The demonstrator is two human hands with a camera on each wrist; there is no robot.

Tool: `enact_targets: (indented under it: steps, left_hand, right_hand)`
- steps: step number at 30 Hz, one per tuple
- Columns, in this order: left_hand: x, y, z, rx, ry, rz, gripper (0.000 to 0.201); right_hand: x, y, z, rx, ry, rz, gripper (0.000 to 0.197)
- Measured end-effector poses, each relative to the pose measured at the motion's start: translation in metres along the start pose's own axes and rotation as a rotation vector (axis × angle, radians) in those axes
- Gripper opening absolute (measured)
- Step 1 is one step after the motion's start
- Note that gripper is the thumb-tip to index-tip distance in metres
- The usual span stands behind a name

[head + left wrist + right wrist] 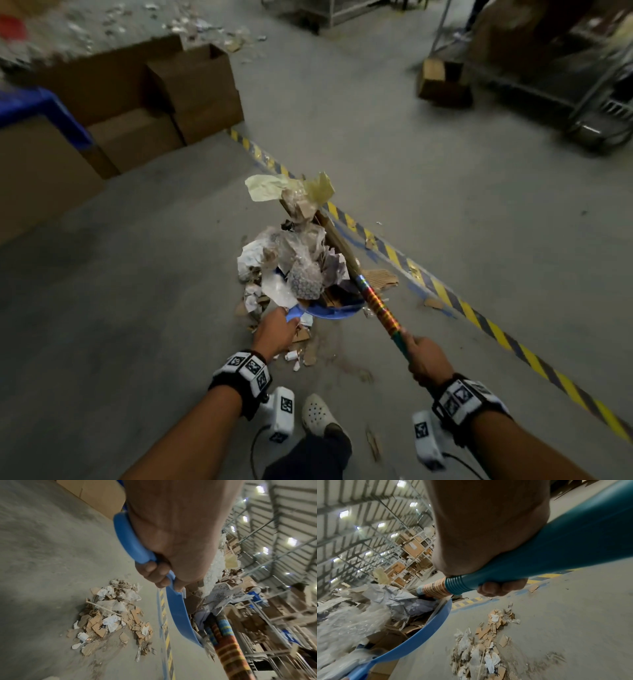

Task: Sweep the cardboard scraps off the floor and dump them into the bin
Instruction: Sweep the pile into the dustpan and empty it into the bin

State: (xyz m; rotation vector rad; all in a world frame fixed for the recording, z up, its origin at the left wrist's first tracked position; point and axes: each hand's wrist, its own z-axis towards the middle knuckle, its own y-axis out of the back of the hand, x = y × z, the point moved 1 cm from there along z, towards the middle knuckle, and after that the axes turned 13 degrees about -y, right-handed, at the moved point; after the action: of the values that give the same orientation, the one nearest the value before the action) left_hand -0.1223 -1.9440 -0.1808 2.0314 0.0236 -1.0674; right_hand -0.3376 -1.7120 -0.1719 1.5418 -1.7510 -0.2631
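Note:
My left hand (274, 329) grips the handle (126, 538) of a blue dustpan (337, 312), which is lifted off the floor. It is heaped with cardboard scraps, paper and plastic wrap (294, 267). My right hand (424, 359) holds the broom handle (376, 305) by its teal grip (556, 555). The broom's far end lies over the heap, with yellowish paper (270, 186) caught at its tip. A smaller pile of cardboard scraps (113, 616) lies on the concrete floor under the dustpan, also visible in the right wrist view (488, 642). I cannot tell which container is the bin.
Open cardboard boxes (195, 89) and a blue crate (34, 106) stand at the left. A yellow-black floor stripe (445, 294) runs diagonally to the right. A metal cart (599, 113) and a small box (442, 82) are far right. More litter lies beyond the boxes. My foot (318, 414) is below.

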Motion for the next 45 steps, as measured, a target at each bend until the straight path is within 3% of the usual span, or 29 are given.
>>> enact_targets:
  steps: [5,13,23,35,45]
  left_hand:
    - [-0.019,0.013,-0.069,0.022,-0.077,0.065,0.027]
    - [-0.050,0.047,-0.160,0.061,-0.229,0.079,0.038]
    - [-0.068,0.084,-0.203,0.119,-0.395,0.157,0.033]
    - [-0.028,0.118,-0.261,0.342,-0.622,0.191,0.040]
    - [-0.025,0.063,-0.347,0.507,-0.830,0.267,0.045]
  right_hand:
    - [-0.042,-0.009,-0.075,-0.066,-0.029,0.091,0.057]
    - [-0.086,-0.023,-0.196,-0.149,-0.091,0.217,0.057]
    - [-0.089,-0.045,-0.300,-0.324,-0.130,0.270,0.052]
    - [-0.112,-0.158,-0.414,-0.416,-0.344,0.462,0.054]
    - [-0.196,-0.235,-0.521,-0.564,-0.524,0.589,0.057]
